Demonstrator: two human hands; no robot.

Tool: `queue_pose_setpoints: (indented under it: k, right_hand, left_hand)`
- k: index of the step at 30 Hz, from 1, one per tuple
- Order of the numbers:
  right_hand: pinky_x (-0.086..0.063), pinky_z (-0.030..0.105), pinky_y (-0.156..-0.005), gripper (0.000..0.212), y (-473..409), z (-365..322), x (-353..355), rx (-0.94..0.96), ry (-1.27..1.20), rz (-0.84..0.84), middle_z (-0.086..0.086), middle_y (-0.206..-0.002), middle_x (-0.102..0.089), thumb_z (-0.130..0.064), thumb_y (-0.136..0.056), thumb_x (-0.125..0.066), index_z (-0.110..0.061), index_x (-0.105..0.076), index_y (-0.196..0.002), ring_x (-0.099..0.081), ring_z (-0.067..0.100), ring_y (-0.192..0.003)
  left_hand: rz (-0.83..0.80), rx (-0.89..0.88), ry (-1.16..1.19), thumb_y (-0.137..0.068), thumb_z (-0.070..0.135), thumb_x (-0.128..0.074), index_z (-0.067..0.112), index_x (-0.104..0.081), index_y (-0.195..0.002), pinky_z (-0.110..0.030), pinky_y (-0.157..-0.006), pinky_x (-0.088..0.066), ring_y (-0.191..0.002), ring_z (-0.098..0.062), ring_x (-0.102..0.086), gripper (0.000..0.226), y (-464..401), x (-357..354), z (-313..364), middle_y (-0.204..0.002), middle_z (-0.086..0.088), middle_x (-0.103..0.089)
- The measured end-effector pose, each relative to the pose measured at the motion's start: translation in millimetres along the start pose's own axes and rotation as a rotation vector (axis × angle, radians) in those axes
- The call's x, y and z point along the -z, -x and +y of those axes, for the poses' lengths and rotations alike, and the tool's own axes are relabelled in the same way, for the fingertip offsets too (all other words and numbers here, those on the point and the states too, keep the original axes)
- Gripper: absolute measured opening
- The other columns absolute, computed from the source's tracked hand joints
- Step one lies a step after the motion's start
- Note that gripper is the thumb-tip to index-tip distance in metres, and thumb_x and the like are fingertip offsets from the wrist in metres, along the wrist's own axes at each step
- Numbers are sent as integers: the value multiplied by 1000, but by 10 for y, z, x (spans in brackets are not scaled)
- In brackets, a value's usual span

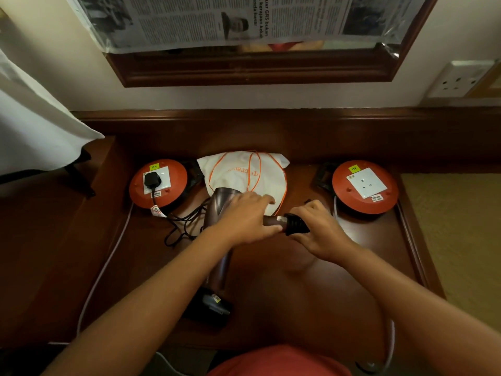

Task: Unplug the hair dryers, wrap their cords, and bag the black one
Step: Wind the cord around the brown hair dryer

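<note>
Progress is looking partial: the right extension reel is showing a bare socket with nothing plugged in, while the left extension reel is carrying a black plug whose loose black cord is lying in a tangle on the wooden desk just right of that reel. Judging from this, one dryer is unplugged and being wrapped, the other is yet to be unplugged and wrapped, and the bagging is not done. White drawstring bag is lying flat between the two reels, nothing visibly in it. Brown hair dryer is sitting just in front of the bag, half under the left hand, which is resting across its body with fingers fairly straight. Right hand, nearer the right reel, is curling round a coil of black cord wound on the dryer's handle end. Another dark, partly hidden object, possibly the black dryer, is lying well in front of the bag, under the left forearm; I cannot tell for sure
</note>
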State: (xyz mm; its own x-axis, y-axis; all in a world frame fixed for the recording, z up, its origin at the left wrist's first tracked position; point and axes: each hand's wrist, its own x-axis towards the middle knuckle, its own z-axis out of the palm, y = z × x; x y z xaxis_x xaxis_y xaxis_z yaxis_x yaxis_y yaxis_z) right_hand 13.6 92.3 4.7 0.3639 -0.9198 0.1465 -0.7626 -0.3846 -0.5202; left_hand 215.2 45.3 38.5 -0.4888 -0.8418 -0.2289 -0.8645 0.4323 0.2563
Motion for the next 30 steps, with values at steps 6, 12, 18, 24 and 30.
queue_pose_setpoints:
  k: [6,12,18,24,30]
  right_hand:
    - [-39,21,-83,45,92,98,121,-156,-80,-21,-2,-106,-55,-25,-76,-78,-21,-58,-116,-40,10,-101]
    - [-35,16,-79,42,99,37,159,-222,-150,-66,-2,-102,-50,-25,-77,-77,-26,-57,-114,-39,9,-98]
    - [-37,31,-85,45,77,-120,61,-257,50,86,4,-108,-50,-17,-78,-76,-15,-60,-120,-38,19,-101]
    - [-30,13,-63,33,87,-418,-95,-479,-121,89,-2,-106,-41,-6,-96,-45,-12,-55,-127,-42,11,-83]
    - [-37,24,-44,23,205,-562,-290,-731,-958,232,5,-81,-58,-1,-98,-41,-15,-57,-104,-48,12,-54]
  left_hand:
    - [413,348,686,-78,54,-68,36,-32,-144,-44,-111,-31,-138,-21,-29,77,532,-191,-478,-150,-1,-30]
    - [83,440,1361,-52,60,-86,70,-27,-130,-53,-90,-53,-117,-30,-58,98,644,-318,-602,-146,2,-41]
    - [280,368,1336,-81,17,-73,46,-20,-147,-20,-72,-54,-104,-4,-59,89,613,-227,-505,-126,11,-49]
    - [421,362,1277,-78,22,-79,55,-25,-139,-37,-96,-51,-122,-12,-52,88,669,-285,-465,-143,6,-42]
    - [481,418,1284,-60,48,-79,69,-28,-130,-49,-104,-45,-130,-17,-48,90,725,-356,-475,-148,8,-40]
